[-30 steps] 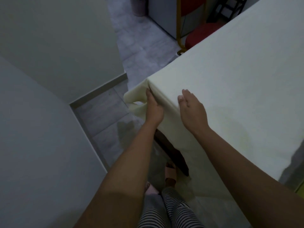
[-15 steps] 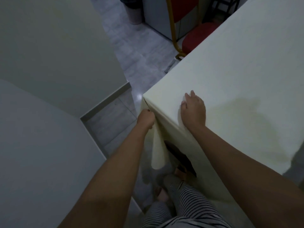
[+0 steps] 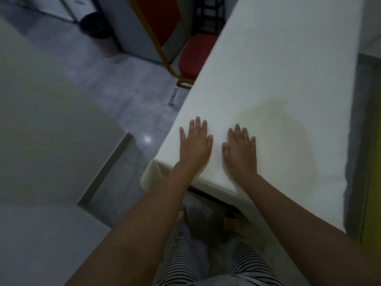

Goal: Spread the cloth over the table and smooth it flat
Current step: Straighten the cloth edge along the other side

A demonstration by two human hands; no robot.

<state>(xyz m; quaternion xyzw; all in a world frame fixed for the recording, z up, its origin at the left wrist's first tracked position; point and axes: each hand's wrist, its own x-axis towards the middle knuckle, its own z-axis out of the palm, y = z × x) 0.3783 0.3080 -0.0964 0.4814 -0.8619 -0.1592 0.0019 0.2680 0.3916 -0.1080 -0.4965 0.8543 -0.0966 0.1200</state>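
Left hand (image 3: pixel 195 145), right hand (image 3: pixel 240 153) flat on cloth (image 3: pixel 278 69), side by side near corner. Fingers (image 3: pixel 198 124) straight, gripping nothing. Cloth overhangs bench (image 3: pixel 218 201) edge.

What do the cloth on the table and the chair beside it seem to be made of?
Cloth: probably woven fabric, cream and matte; it hangs in a soft fold at the near corner. Chair: the seat looks like red padded fabric or vinyl, too blurred to tell which; the thin gold frame is likely painted metal tube.
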